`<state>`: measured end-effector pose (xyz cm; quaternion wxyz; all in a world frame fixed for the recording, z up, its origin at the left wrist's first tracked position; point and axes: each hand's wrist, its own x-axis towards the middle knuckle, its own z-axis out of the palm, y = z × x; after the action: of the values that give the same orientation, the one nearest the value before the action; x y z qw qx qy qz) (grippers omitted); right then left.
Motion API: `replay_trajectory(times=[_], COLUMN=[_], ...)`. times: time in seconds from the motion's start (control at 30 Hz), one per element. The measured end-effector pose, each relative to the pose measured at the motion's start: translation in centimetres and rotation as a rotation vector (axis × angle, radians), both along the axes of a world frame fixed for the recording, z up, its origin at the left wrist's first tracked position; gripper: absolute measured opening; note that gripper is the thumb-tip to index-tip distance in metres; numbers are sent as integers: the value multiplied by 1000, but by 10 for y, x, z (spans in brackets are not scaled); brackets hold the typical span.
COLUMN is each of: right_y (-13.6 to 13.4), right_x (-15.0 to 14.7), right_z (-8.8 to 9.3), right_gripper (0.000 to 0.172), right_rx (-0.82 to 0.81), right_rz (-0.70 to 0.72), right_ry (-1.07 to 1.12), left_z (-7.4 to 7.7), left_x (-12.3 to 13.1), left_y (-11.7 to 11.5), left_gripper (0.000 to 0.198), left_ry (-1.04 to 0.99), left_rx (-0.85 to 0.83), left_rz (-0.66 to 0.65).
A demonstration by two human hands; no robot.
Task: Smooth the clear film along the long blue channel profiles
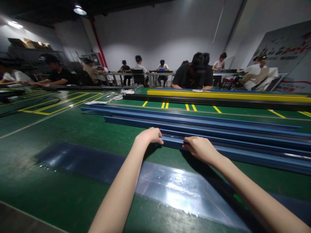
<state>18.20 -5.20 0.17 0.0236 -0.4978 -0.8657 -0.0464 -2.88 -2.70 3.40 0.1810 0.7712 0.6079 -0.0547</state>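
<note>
Both hands are on the nearest long blue channel strip (238,154), which lies on the green table (80,129) and runs out to the right. Around its left end my left hand (150,135) is closed, thumb in front and fingers over the top. My right hand (198,147) grips the front wall a short way to the right, its fingers curled. Just behind lie more blue channel strips (136,122), side by side. Between my arms and the table's near side, a long clear plastic sleeve (170,187) lies flat, shiny with reflected light; my forearms hide parts of it.
Further back lie a yellow strip (218,95) and a black strip (175,100), parallel to the blue ones. Crumpled clear plastic (127,92) sits near their left ends. Across the table a person in a dark shirt (182,76) leans forward. Several people sit at tables behind.
</note>
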Motion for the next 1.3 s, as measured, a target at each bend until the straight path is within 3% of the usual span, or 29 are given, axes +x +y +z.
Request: replay_trajectory(times=[0.2,0.47,1.0,1.3], right_y=[-2,0,10,6], right_x=[-5,-26,-46,-19], right_z=[0,5,-4,2], right_gripper=[18,21,23,26], right_rx=[-41,-71,-88,-156], right_rz=[13,28,70,2], right_ry=[73,131,156,97], left_z=[5,16,15,5], left_x=[-8,-8,-10,6], left_y=[-1,-6,-4,-2], left_gripper=[30,28,39,45], left_ry=[89,155,165,106], left_rx=[-13,-41,-42,46], left_rz=[72,103,133,-22])
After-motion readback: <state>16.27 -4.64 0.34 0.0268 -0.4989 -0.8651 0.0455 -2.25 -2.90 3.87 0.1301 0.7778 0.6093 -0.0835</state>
